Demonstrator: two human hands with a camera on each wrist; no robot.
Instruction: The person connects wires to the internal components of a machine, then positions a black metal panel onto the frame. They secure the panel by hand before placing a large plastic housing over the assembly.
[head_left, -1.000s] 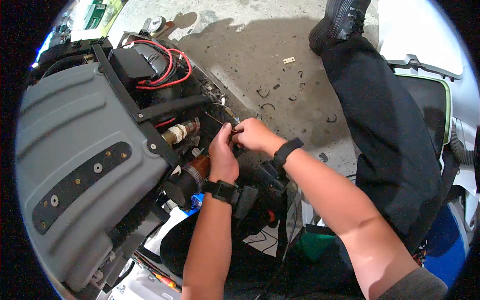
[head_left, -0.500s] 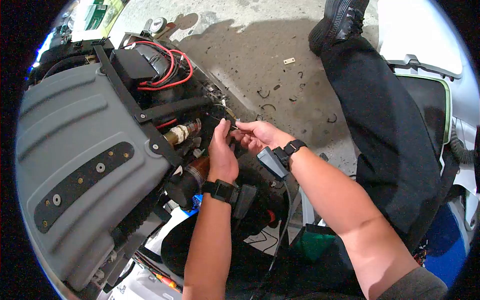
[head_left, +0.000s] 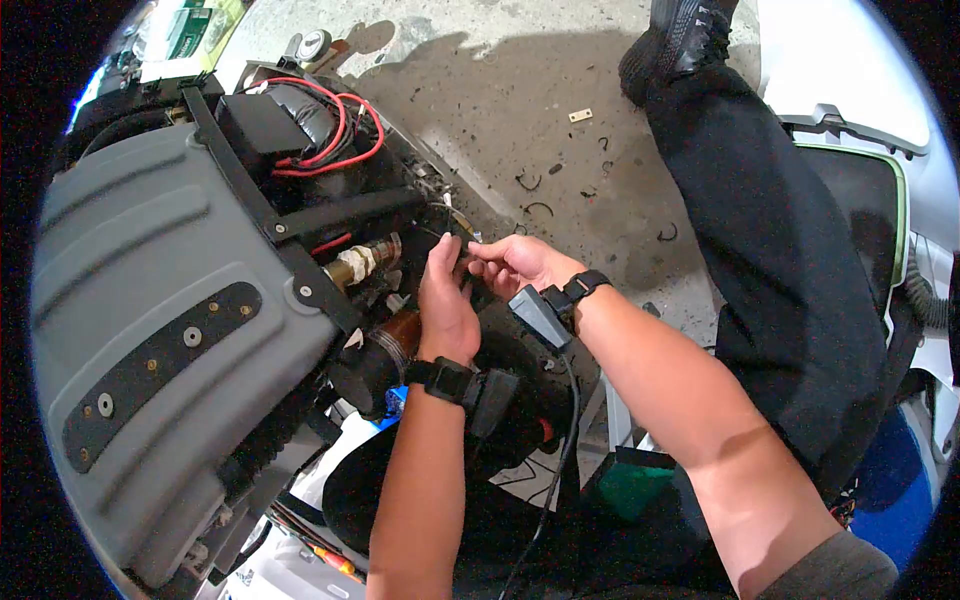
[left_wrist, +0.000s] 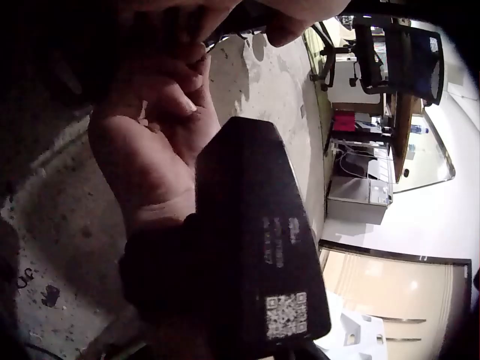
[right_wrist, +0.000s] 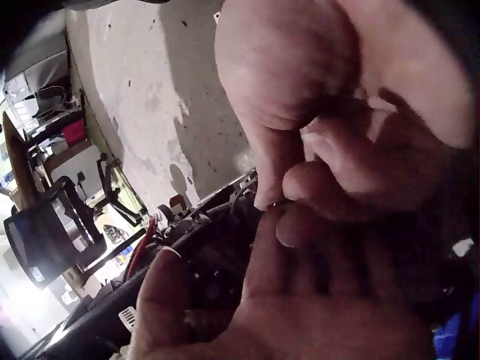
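Note:
In the head view my left hand (head_left: 447, 305) is held upright beside the machine's dark frame, its fingers extended. My right hand (head_left: 520, 265) meets it from the right, thumb and forefinger pressed together at the left fingertips. A thin, dark wire-like piece (head_left: 427, 232) shows just left of the left fingertips; its other end is hidden by the hands. From the right wrist, the right hand (right_wrist: 337, 142) pinches something tiny and dark, mostly covered by the fingers. Below it the left hand (right_wrist: 300, 315) lies palm up, thumb apart from the fingers.
A grey plastic machine cover (head_left: 180, 320) fills the left side, with red cables (head_left: 360, 155) behind it. A copper-coloured cylinder (head_left: 395, 335) sits just left of the left wrist. Black cut scraps (head_left: 538, 209) and a small pale plate (head_left: 580, 116) lie on the concrete floor.
My right hand has rolled over, so its curled fingers and wrist camera show more. The thin piece seen stretching between the hands earlier is now mostly hidden. My left hand stays nearly in place.

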